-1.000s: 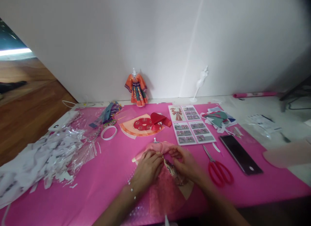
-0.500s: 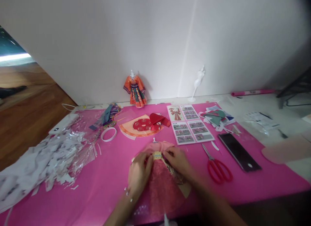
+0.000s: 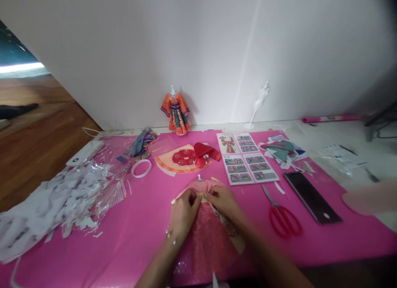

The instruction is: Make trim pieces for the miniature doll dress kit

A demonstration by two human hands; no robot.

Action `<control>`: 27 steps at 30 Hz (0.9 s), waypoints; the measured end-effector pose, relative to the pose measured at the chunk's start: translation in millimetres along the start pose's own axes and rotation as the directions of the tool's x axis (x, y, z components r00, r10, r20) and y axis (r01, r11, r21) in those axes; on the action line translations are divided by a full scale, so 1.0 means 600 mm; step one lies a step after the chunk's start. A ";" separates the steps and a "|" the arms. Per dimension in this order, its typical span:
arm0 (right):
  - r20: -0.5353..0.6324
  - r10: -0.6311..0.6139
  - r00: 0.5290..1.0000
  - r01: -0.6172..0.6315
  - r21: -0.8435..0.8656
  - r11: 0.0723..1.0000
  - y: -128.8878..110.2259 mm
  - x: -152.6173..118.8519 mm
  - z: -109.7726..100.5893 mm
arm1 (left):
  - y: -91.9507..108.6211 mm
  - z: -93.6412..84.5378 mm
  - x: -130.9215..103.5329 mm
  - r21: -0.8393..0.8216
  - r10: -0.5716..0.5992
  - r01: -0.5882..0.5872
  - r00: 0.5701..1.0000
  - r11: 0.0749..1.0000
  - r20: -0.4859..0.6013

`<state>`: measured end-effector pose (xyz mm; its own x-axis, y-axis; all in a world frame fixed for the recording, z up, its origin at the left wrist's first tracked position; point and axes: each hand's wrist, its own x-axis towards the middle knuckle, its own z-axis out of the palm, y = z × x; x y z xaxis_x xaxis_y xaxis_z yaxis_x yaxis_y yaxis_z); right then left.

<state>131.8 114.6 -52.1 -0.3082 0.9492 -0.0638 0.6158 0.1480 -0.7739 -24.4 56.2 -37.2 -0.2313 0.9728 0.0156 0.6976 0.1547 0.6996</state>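
A small pink doll dress (image 3: 207, 238) lies flat on the pink mat (image 3: 139, 222), its top near a tiny mannequin neck (image 3: 200, 179). My left hand (image 3: 182, 213) pinches the dress at the waist from the left. My right hand (image 3: 225, 203) pinches the same waistband from the right, fingertips almost meeting the left hand's. A beige patterned paper piece (image 3: 231, 234) sticks out under the skirt on the right.
Red scissors (image 3: 283, 217) and a dark phone (image 3: 313, 197) lie right of my hands. An instruction sheet (image 3: 245, 158), red and orange paper parts (image 3: 189, 158), a tape ring (image 3: 141, 168), a dressed orange doll (image 3: 175, 112), a white stand (image 3: 257, 104) and plastic scraps (image 3: 62, 197) surround them.
Both hands stayed on the dress waist, drawing closer together at the waistband. The view shifted slightly.
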 end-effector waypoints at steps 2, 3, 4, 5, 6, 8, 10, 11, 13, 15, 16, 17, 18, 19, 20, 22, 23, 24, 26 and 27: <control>0.022 -0.012 1.000 0.012 0.000 1.000 0.000 0.001 -0.004 | 0.002 -0.002 -0.001 -0.006 -0.005 0.005 1.000 1.000 0.009; 0.033 -0.017 0.999 0.017 -0.001 1.000 0.000 0.002 -0.006 | 0.003 -0.002 -0.001 -0.008 -0.008 0.008 1.000 1.000 0.013; 0.041 -0.018 0.999 0.019 -0.004 1.000 0.000 0.003 -0.007 | 0.004 -0.002 0.000 -0.008 -0.012 0.012 1.000 1.000 0.016; 0.046 -0.017 0.999 0.017 -0.006 1.000 -0.001 0.004 -0.008 | 0.005 -0.002 0.000 -0.006 -0.016 0.016 1.000 1.000 0.018; 0.048 -0.014 0.999 0.014 -0.009 1.000 -0.002 0.005 -0.008 | 0.006 -0.002 0.001 -0.002 -0.022 0.022 1.000 1.000 0.019; 0.049 -0.001 0.999 0.001 -0.011 1.000 -0.003 0.006 -0.006 | 0.008 -0.002 0.003 0.008 -0.033 0.032 0.999 0.999 0.019; 0.056 0.012 0.998 -0.011 -0.008 1.000 -0.002 0.007 -0.004 | 0.010 -0.002 0.005 0.015 -0.039 0.039 0.999 0.999 0.022; 0.063 0.017 0.998 -0.017 -0.005 1.000 -0.002 0.007 -0.004 | 0.011 -0.002 0.005 0.018 -0.042 0.041 0.999 0.999 0.025; 0.079 0.029 0.996 -0.029 0.003 1.000 0.001 0.006 -0.004 | 0.012 -0.004 0.005 0.023 -0.045 0.044 0.998 0.999 0.032; 0.098 0.038 0.994 -0.040 0.016 0.999 0.003 0.006 -0.006 | 0.012 -0.007 0.005 0.025 -0.049 0.049 0.998 0.999 0.039; 0.108 0.040 0.993 -0.043 0.025 0.999 0.003 0.006 -0.007 | 0.012 -0.007 0.006 0.024 -0.053 0.052 0.998 0.998 0.044; 0.117 0.039 0.992 -0.043 0.035 0.998 0.004 0.006 -0.008 | 0.012 -0.007 0.006 0.023 -0.057 0.056 0.997 0.998 0.048; 0.125 0.038 0.991 -0.044 0.046 0.998 0.004 0.007 -0.009 | 0.013 -0.007 0.007 0.023 -0.063 0.062 0.997 0.998 0.051; 0.129 0.039 0.991 -0.047 0.055 0.997 0.004 0.008 -0.009 | 0.013 -0.006 0.008 0.025 -0.070 0.068 0.996 0.997 0.052; 0.130 0.044 0.991 -0.053 0.063 0.997 0.004 0.009 -0.008 | 0.014 -0.005 0.010 0.028 -0.076 0.074 0.996 0.997 0.052; 0.131 0.061 0.990 -0.071 0.079 0.994 0.003 0.010 -0.008 | 0.016 -0.003 0.012 0.035 -0.086 0.084 0.995 0.996 0.052; 0.138 0.069 0.988 -0.082 0.090 0.993 0.003 0.009 -0.008 | 0.016 -0.003 0.013 0.038 -0.089 0.087 0.995 0.995 0.054; 0.153 0.075 0.985 -0.092 0.105 0.990 0.003 0.008 -0.009 | 0.017 -0.004 0.013 0.041 -0.091 0.089 0.994 0.995 0.057; 0.197 0.087 0.977 -0.116 0.141 0.983 0.003 0.006 -0.013 | 0.016 -0.008 0.012 0.044 -0.096 0.093 0.993 0.995 0.066; 0.218 0.094 0.971 -0.130 0.159 0.979 0.002 0.004 -0.015 | 0.016 -0.010 0.012 0.047 -0.098 0.095 0.993 0.994 0.069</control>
<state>138.4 119.6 -47.3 -0.3998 0.8753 -0.2720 0.5273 -0.0232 -0.8494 -23.2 63.8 -26.3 -0.2511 0.9625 -0.1027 0.7034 0.2543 0.6637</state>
